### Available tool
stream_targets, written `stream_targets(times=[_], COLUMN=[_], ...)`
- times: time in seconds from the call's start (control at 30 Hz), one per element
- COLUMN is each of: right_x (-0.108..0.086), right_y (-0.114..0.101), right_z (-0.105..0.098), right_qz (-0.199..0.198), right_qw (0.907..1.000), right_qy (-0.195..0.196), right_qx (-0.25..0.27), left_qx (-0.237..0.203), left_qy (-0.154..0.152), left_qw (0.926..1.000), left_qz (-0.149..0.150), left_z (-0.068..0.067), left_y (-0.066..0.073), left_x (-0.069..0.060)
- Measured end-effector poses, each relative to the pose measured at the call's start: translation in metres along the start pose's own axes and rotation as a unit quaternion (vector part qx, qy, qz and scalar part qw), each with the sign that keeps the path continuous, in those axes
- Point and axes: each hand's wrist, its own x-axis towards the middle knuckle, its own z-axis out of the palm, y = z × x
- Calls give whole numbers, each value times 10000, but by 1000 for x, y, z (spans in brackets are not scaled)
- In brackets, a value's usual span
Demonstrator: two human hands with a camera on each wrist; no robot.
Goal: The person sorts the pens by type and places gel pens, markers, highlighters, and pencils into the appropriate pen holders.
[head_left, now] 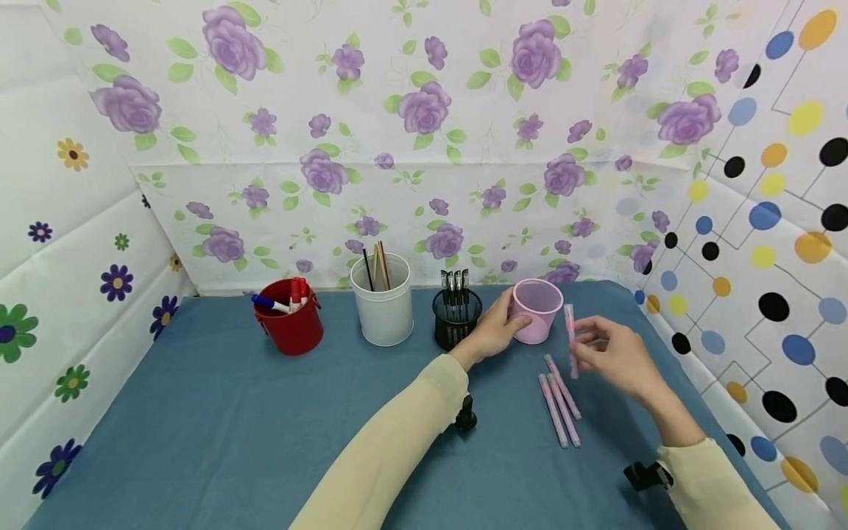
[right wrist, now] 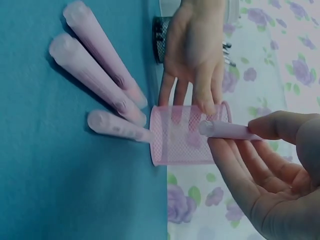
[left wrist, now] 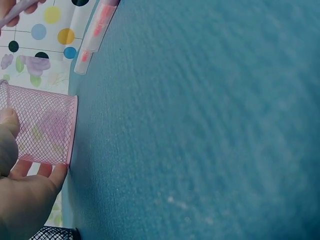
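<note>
My left hand (head_left: 490, 329) grips a pink mesh pen cup (head_left: 538, 322) by its left side, thumb in front and fingers behind. The cup stands upright on the cloth near the back wall. Just right of it, my right hand (head_left: 617, 359) pinches a pink marker (head_left: 571, 322) between thumb and fingers, holding it roughly upright above the table. In the right wrist view that marker (right wrist: 226, 130) overlaps the cup but looks nearer to the camera. Three more pink markers (head_left: 553, 412) with translucent caps lie side by side on the cloth, below the cup.
Left of the cup stands a black mesh holder (head_left: 457, 331) with several pens. Further left are a white bin (head_left: 386, 320) with pencils and a red bucket (head_left: 291, 333) with red and blue markers. Blue cloth (head_left: 218, 434) covers the table; patterned walls (head_left: 371, 96) surround it.
</note>
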Motion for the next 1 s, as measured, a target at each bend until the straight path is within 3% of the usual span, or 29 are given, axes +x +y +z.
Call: stream_targets(times=[0.2, 0.67, 1.0], right_x=[11, 44, 70], right_y=[3, 9, 2], right_z=[-10, -21, -32], right_qz=[-107, -318, -249], right_qw=[9990, 9945, 9936], right_qy=[422, 980, 1049], right_qx=[-14, -192, 340], left_qx=[66, 88, 70], left_qy=[-7, -12, 24], left_qw=[10000, 9999, 9999], left_qz=[-15, -63, -88], left_z=[0, 1, 0], left_y=[2, 2, 1], left_x=[0, 1, 0])
